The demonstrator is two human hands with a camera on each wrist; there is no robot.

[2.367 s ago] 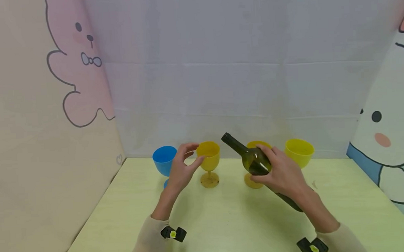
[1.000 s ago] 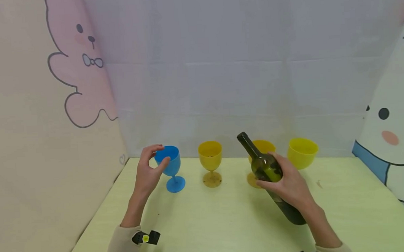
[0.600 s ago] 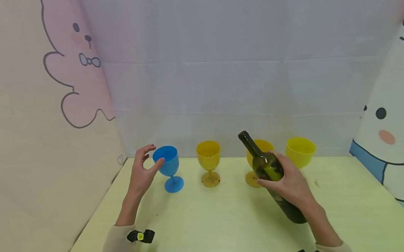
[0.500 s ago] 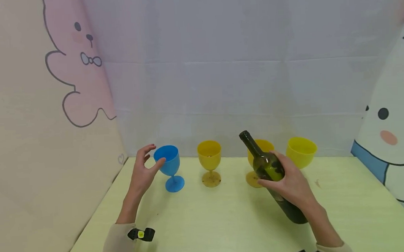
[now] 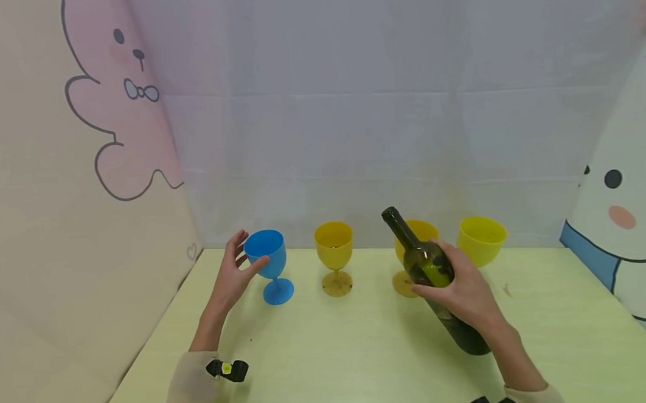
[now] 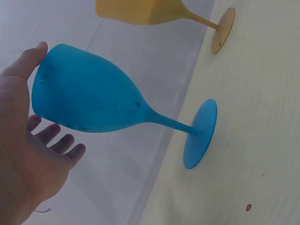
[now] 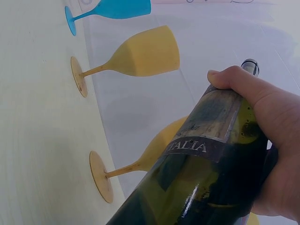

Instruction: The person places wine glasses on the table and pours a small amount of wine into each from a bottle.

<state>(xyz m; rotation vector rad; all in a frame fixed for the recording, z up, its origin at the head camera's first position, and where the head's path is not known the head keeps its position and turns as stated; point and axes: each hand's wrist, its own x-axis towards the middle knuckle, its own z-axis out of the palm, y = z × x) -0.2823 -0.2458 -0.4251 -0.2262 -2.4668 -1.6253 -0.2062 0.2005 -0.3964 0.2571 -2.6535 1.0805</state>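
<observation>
Around the bowl of a blue goblet at the left, my left hand has its thumb spread from its fingers. In the left wrist view the thumb lies by the goblet's rim, and the fingertips show below the bowl, apart from it. The goblet stands upright on its base. My right hand grips a dark green wine bottle by its body. Its neck slants up to the left, and part of its label shows. Behind the bottle stands an orange-yellow goblet, partly hidden.
Another orange-yellow goblet stands between the blue goblet and the bottle. A yellow goblet is at the right, its lower part covered by the right hand. The pale table meets a white cloth backdrop.
My left hand has moved left from beside the middle orange-yellow goblet to the blue one, then closed in around its bowl. The right hand shifted slightly right with the bottle, then stayed still.
</observation>
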